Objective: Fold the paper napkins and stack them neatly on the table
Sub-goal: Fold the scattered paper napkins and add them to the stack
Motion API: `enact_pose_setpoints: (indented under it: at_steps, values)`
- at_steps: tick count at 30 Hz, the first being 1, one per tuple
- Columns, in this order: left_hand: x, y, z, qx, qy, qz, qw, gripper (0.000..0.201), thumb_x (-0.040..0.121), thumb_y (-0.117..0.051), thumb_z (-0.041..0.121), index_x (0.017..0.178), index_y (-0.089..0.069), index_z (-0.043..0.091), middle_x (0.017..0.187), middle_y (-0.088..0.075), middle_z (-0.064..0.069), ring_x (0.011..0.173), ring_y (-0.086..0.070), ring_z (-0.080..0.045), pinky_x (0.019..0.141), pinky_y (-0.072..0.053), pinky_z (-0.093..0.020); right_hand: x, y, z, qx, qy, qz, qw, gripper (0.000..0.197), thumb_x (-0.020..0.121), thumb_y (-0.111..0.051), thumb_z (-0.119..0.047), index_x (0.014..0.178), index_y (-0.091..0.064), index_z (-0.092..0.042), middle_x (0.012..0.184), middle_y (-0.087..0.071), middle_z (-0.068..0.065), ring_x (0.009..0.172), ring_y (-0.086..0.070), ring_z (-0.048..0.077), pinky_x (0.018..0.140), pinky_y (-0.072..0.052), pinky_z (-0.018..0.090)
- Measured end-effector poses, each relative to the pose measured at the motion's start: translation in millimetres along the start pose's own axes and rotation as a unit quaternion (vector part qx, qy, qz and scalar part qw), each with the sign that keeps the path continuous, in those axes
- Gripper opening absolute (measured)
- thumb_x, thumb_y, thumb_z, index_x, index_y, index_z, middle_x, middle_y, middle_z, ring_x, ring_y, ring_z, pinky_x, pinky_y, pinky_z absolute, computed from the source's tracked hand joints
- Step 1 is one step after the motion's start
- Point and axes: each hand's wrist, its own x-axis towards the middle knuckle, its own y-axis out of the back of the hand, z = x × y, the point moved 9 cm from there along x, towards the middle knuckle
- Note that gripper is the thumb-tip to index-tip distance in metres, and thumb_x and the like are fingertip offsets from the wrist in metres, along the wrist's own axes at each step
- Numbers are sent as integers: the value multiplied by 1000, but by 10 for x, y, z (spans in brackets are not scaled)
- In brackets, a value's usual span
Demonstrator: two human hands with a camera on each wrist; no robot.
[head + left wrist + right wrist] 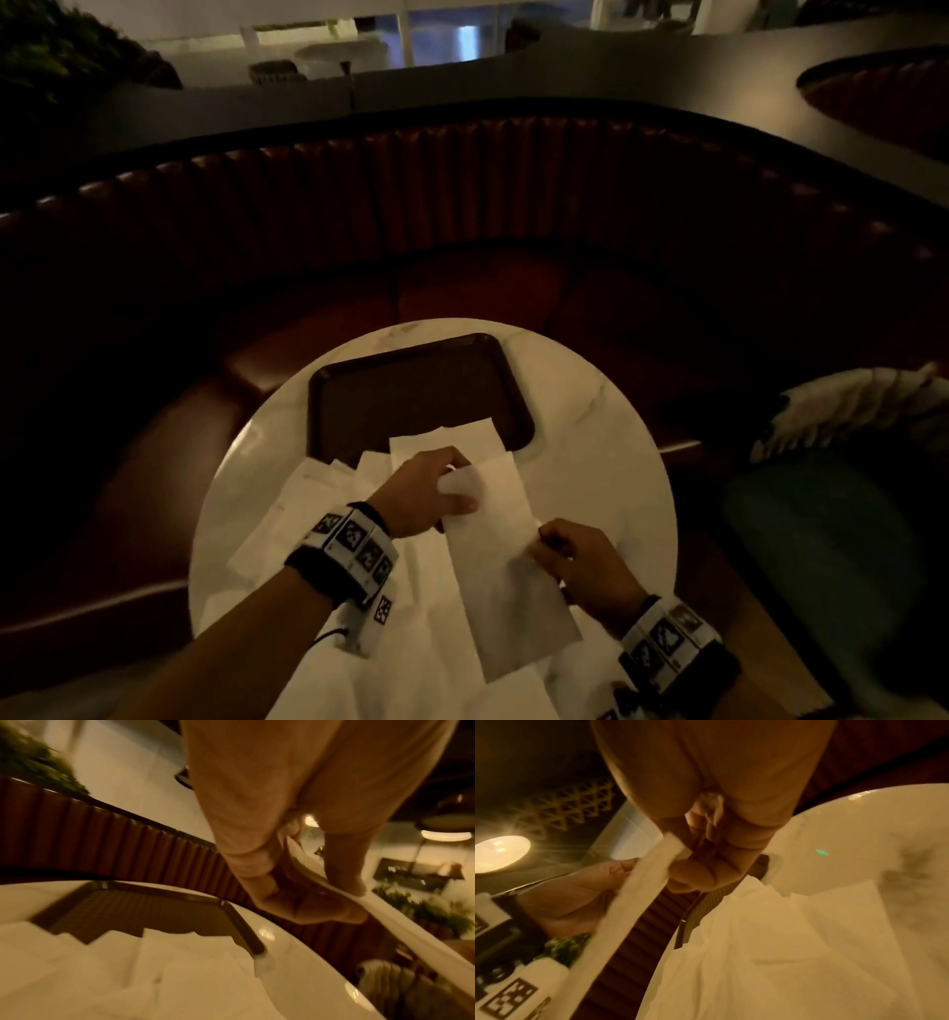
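Note:
A long folded white napkin [506,560] is held above the round marble table [606,442]. My left hand [431,493] pinches its far end, thumb on top. My right hand [570,555] pinches its right edge near the middle. In the left wrist view the left hand [316,882] pinches the napkin's edge [401,921] between thumb and fingers. Through the right wrist camera, the right hand [695,862] grips the napkin strip [623,914], with the left hand [577,898] behind it. Several loose white napkins [318,493] lie spread over the table's near half.
A dark brown tray [411,390] sits on the far half of the table, its near edge under the napkins [180,953]. A curved red-brown booth seat [462,205] wraps round the table. A striped cloth [847,406] lies on a seat to the right.

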Motion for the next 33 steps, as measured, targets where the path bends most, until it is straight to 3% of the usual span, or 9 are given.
enact_pose_setpoints:
  at_steps: [5, 9, 12, 15, 18, 22, 25, 30, 33]
  values:
    - [886, -561, 170, 59, 15, -21, 998, 28, 82, -72, 19, 105, -58, 12, 103, -58, -4, 72, -64, -17, 52, -55, -24, 321, 702, 587, 1, -77, 105, 992, 3, 89, -62, -21, 92, -62, -20, 74, -69, 2, 67, -64, 13, 60, -53, 24]
    - [1594, -1034, 226, 94, 21, -38, 995, 31, 83, -72, 22, 108, -55, 15, 107, -57, -2, 91, -56, -19, 79, -53, -35, 686, 1231, 1006, -29, -121, 151, 981, 11, 88, -61, -18, 93, -53, -23, 75, -67, 3, 72, -64, 20, 72, -54, 38]
    - [2001, -1377, 135, 141, 44, -58, 987, 33, 84, -69, 25, 112, -53, 19, 114, -58, -3, 103, -56, -22, 89, -48, -34, 951, 1482, 1220, -58, -128, 160, 977, 16, 90, -59, -18, 96, -46, -24, 80, -64, 1, 76, -62, 15, 74, -55, 35]
    - [2254, -1630, 104, 210, 39, -94, 973, 39, 88, -65, 25, 122, -47, 17, 120, -57, -3, 109, -56, -24, 83, -39, -24, 1185, 1566, 1367, -135, -121, 129, 975, 14, 93, -51, -15, 100, -41, -23, 84, -61, 2, 76, -60, 13, 67, -51, 25]
    - [2414, -1733, 79, 243, 25, -108, 964, 40, 88, -65, 26, 121, -45, 16, 120, -58, -8, 106, -57, -25, 80, -39, -26, 1324, 1544, 1355, -220, -62, 112, 967, 10, 93, -46, -14, 95, -38, -20, 85, -56, 0, 75, -57, 13, 63, -48, 25]
    - [2417, -1687, 125, 284, -9, -140, 948, 44, 92, -59, 34, 125, -37, 15, 126, -55, -11, 109, -56, -28, 89, -45, -35, 1312, 1470, 1351, -279, -37, 117, 952, 19, 92, -47, -18, 109, -40, -24, 102, -45, -3, 86, -53, 16, 74, -52, 32]
    - [2306, -1445, 253, 302, -24, -142, 942, 44, 95, -52, 35, 131, -33, 18, 127, -53, -8, 110, -55, -28, 91, -46, -39, 1209, 1355, 1266, -415, 7, 120, 902, 39, 85, -59, -30, 121, -45, -29, 121, -46, -1, 101, -51, 20, 86, -50, 35]
    - [1781, -958, 475, 261, -52, -111, 958, 35, 96, -50, 35, 127, -42, 23, 96, -47, 9, 81, -48, -8, 76, -39, -22, 1105, 1097, 1335, -481, 32, 56, 874, 61, 60, -77, -35, 116, -53, -32, 124, -48, -8, 107, -57, 23, 79, -54, 44]
    - [1285, -712, 518, 231, -51, -104, 966, 25, 95, -51, 39, 118, -45, 32, 96, -51, 14, 80, -52, -3, 72, -43, -16, 1060, 1054, 1235, -470, 27, 23, 882, 60, 74, -68, -29, 129, -45, -30, 138, -32, -12, 127, -41, 22, 97, -43, 48]
